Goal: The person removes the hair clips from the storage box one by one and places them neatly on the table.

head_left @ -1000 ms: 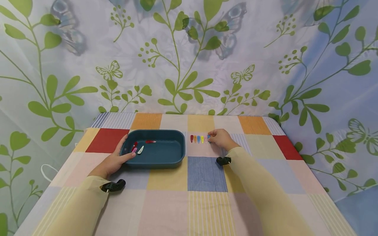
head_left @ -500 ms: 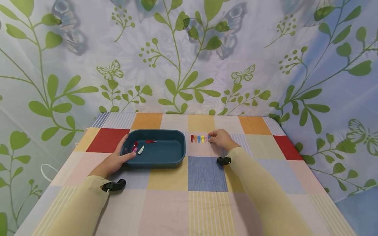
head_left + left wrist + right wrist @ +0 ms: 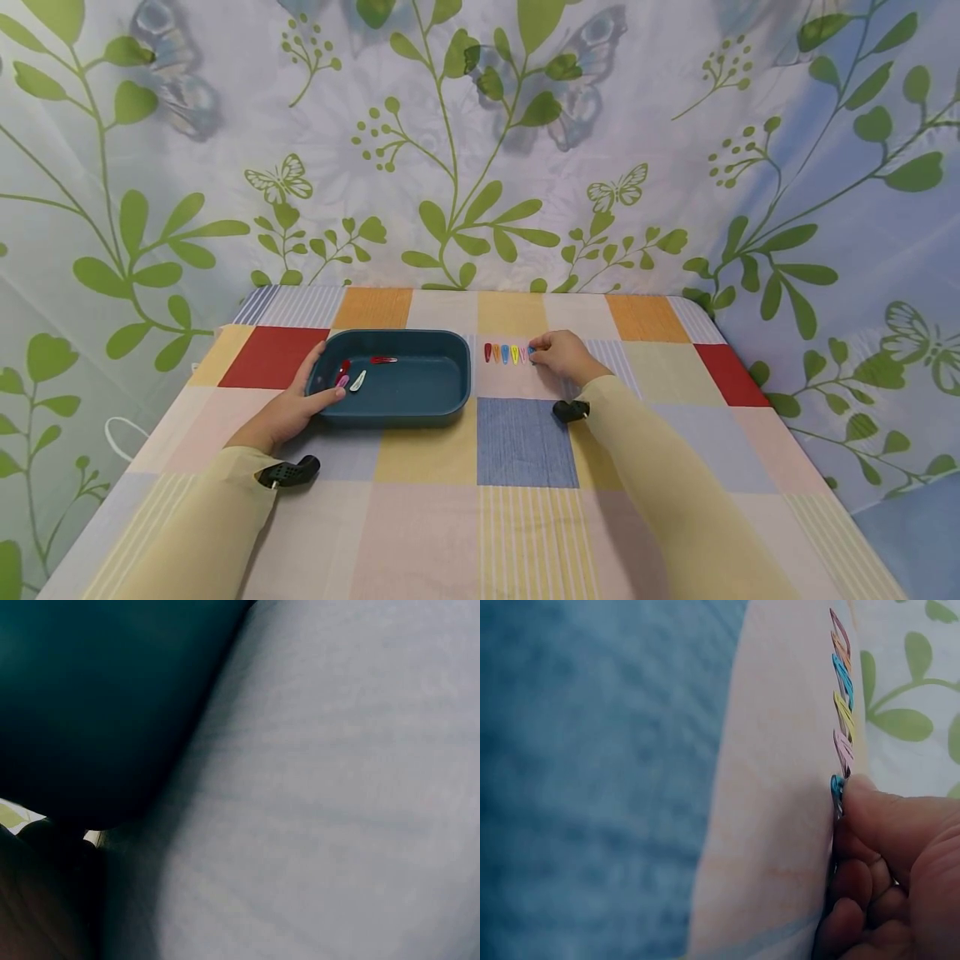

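Blue clip (image 3: 835, 787) sits at the 3 o'clock end of a row, pinched between thumb and finger of the right hand (image 3: 561, 354). The left hand (image 3: 287, 408) grips the tray (image 3: 420, 419) at its 9 o'clock end, thumb over the rim. The pink clip (image 3: 843, 752) is just beside the right fingertips, toward 9 o'clock, so a small bump could knock it crooked. A hard push from the left hand could slide the tray toward 3 o'clock, into the row's red clip (image 3: 488, 352). The bench (image 3: 420, 533) has its far edge up at 12 o'clock, with a hanging cloth (image 3: 405, 50) behind. The right hand has room to move toward 3 and 6 o'clock.
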A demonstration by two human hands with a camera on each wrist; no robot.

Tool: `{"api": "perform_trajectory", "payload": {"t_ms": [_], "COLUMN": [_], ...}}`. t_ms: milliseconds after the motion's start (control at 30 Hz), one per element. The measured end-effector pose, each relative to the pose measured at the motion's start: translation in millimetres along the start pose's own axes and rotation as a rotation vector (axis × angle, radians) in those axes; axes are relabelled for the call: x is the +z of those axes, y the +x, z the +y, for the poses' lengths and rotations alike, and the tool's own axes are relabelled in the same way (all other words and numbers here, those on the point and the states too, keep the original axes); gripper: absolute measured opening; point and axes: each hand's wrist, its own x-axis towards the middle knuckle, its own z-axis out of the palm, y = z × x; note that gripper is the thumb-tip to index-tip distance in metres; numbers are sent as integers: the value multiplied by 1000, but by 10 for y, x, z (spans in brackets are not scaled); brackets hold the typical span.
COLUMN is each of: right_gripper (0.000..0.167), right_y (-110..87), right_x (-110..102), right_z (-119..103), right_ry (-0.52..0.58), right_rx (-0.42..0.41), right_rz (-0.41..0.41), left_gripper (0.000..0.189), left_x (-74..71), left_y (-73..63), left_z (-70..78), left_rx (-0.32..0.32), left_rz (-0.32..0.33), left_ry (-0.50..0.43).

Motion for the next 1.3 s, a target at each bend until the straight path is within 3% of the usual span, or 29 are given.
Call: {"api": "perform_trajectory", "payload": {"t_ms": [567,867,1033,1300], "right_gripper": [42,41,45,47], "right_y": [-42,-46,-61,-94], "right_x": [-23,-120,-216,-165], "right_z": [-45,-86,-328,-974], "right_ry": [15,170,251,301], "right_rx": [-25,-59,-139,-258], "right_rz": [-21,6,-17,-69], "left_gripper": [109,111,110,107], "left_x": [-33,-15,-8,-7], "left_y": [-38,-56,-35,1], "left_z": [-37,-47,-40,-18], "left_rx": [-19,-36,-31,-16], "left_rz": [2,8,15,18], "left_ry": [-14,-7,8,-7]}}
